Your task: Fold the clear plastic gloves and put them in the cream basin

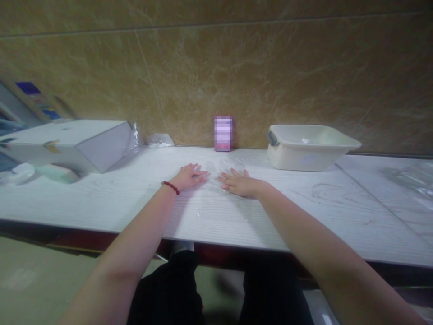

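Clear plastic film (214, 175) between your left hand (188, 177) and right hand (241, 184), fingers spread, direction and long axis unclear

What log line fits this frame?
left hand: spread open | right hand: spread over clear plastic film | surface: white wood-grain tabletop | right side: cream rectangular plastic tub

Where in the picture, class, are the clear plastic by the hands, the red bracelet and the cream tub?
Clear plastic (214, 177): head view, its uncovered middle.
Red bracelet (172, 186): head view, upper curve of its band.
Cream tub (291, 156): head view, front wall.
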`<state>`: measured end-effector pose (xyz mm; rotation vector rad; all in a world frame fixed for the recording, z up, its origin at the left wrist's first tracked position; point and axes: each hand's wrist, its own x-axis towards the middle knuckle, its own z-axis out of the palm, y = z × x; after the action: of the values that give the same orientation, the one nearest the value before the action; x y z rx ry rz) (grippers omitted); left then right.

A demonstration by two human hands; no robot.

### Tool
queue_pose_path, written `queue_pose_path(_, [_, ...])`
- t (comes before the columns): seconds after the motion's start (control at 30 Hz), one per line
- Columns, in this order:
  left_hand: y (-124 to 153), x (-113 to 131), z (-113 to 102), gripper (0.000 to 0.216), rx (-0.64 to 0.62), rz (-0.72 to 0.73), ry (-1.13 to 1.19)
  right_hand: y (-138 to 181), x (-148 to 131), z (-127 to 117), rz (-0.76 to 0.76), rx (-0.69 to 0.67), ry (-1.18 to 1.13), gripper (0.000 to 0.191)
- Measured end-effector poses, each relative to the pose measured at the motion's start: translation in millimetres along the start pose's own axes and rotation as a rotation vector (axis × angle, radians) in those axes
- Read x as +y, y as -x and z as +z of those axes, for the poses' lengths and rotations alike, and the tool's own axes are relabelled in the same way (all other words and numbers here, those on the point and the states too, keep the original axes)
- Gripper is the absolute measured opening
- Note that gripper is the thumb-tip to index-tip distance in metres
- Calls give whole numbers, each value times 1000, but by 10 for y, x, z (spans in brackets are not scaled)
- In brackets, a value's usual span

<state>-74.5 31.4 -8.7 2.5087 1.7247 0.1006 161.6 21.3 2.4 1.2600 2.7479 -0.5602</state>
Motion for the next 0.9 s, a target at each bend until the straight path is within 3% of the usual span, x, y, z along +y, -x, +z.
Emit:
queue_pose_path(0.63, [-7, -52, 26, 47, -8, 49, -21, 45, -18, -61, -4, -42, 10, 56])
queue_pose_path(0.9, [-40, -26, 34, 38, 124, 95, 15, 44, 2, -67, -18, -43, 0, 56])
